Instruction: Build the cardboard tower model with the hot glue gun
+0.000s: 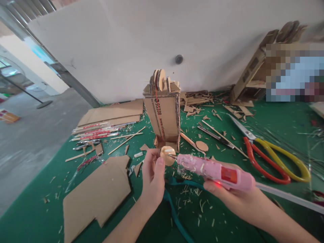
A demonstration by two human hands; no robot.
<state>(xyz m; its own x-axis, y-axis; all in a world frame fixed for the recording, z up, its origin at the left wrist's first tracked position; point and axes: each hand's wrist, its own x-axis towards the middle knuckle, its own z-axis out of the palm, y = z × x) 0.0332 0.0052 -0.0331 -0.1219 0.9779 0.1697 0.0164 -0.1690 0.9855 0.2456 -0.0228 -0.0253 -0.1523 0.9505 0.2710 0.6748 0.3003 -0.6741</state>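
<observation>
Between the fingertips of my left hand (154, 172) is a small round cardboard disc (169, 160), with a short pale piece lying across its face. My right hand (227, 195) is wrapped round a pink hot glue gun (215, 170); a red light glows on it and a glue stick (291, 197) runs out of its back. The gun's metal nozzle points left and meets the disc, or nearly so. Just behind stands an upright cardboard tower (163, 114), topped with stacked discs and a red thread down its front. Below my hands lie teal-handled pliers (183, 184), partly hidden.
Large scissors (265, 152) lie at the right, near a utility knife (215, 136). A loose cardboard disc (201, 146) sits beside the tower. At left are a cut cardboard sheet (98, 199), wooden sticks (126, 141) and wrapped packets (96, 131). Another cardboard structure (250, 74) stands back right.
</observation>
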